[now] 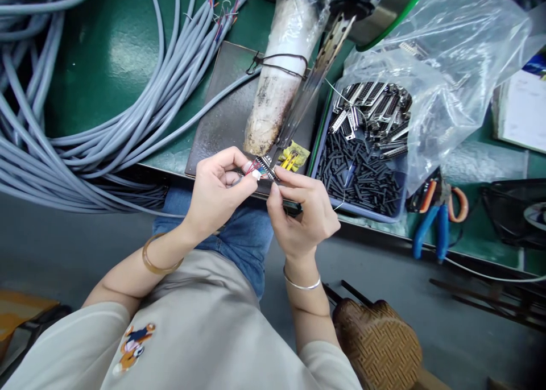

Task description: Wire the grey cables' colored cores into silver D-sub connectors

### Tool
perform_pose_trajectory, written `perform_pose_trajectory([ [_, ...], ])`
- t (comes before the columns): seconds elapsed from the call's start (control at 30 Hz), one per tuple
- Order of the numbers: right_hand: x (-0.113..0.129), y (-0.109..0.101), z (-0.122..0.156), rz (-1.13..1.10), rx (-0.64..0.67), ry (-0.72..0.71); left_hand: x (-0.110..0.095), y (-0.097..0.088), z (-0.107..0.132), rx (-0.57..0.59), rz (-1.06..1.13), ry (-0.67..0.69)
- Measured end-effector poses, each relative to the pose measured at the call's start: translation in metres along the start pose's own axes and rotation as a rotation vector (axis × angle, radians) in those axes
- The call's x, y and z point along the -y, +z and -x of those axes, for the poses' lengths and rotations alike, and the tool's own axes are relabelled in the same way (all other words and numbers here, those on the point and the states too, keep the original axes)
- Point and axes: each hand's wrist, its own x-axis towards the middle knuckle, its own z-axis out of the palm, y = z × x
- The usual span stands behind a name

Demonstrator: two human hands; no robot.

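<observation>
My left hand (pixel 224 188) is closed, its thumb and forefinger pinching thin coloured wires (pixel 255 167) close to a connector. White material covers some of its fingertips. The small multi-pin connector (pixel 267 164) sits between my two hands, its pins partly hidden by fingers. Gripping the connector's right end are the thumb and fingers of my right hand (pixel 303 208). Just above it, the lower end of a mounted soldering iron (pixel 294 114) points down at the connector. Behind my right fingertips lies a yellow sponge (pixel 295 156).
A stained white tube (pixel 277 77) stands over a dark plate (pixel 226 106). Grey cables (pixel 140 123) spread across the left. On the right are a blue bin (pixel 398 208) of connectors and black sleeves, a plastic bag (pixel 452 66), and pliers (pixel 430 233). A stool (pixel 379 344) stands below.
</observation>
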Motion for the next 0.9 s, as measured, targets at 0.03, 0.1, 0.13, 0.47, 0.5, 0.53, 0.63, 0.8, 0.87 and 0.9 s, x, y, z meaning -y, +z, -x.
perform_pose_trajectory([
  [0.03,0.0,0.0,-0.001,-0.001,-0.001,-0.001,0.0,0.0,0.0,-0.005,0.0,0.004],
  [0.1,0.0,0.0,-0.003,-0.009,-0.006,0.001,0.0,0.001,0.001,-0.009,0.002,0.023],
  [0.13,0.001,0.0,-0.003,-0.011,-0.008,0.002,-0.001,0.001,0.001,-0.011,0.003,0.036],
  [0.47,0.0,-0.001,0.0,0.11,0.0,-0.142,0.002,-0.002,0.001,0.019,-0.001,-0.016],
  [0.5,-0.001,-0.002,0.001,0.115,0.003,-0.153,0.002,-0.002,0.001,0.022,0.009,-0.026],
  [0.53,-0.001,-0.002,0.003,0.111,0.004,-0.156,0.002,-0.002,0.001,0.023,0.018,-0.036],
  [0.63,0.0,-0.005,0.004,0.032,0.0,-0.073,0.001,-0.004,0.003,0.045,0.028,-0.083],
  [0.8,0.009,-0.008,0.002,-0.27,-0.003,0.323,0.0,-0.008,0.009,0.133,0.057,-0.164],
  [0.87,0.011,-0.008,0.001,-0.335,0.021,0.416,0.0,-0.01,0.01,0.129,0.086,-0.164],
  [0.9,0.012,-0.008,0.001,-0.352,0.027,0.436,0.0,-0.01,0.009,0.124,0.098,-0.164],
])
